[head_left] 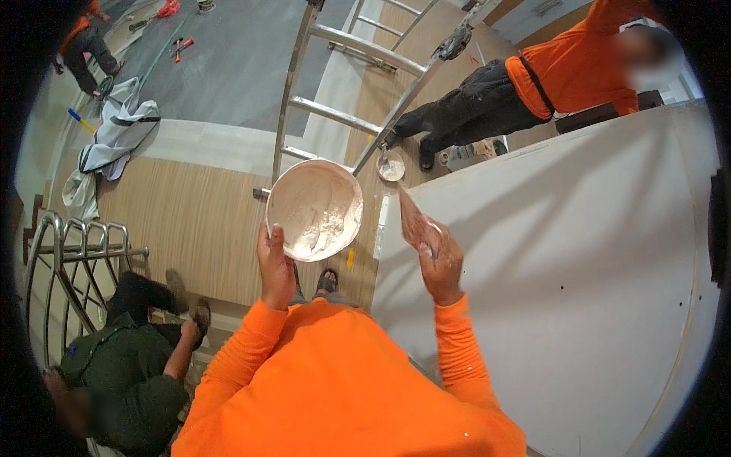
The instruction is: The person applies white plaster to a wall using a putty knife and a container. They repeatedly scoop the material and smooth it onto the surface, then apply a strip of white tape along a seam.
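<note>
Off-white paste in tub — L hand gripping tub, R hand closed on flat spreader.

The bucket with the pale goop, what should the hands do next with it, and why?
Perhaps move the flat scraper over the bucket and scoop a little: the left hand holds the bucket with its open top up, pale paste lies inside, and the right hand grips the scraper outside it.
</note>
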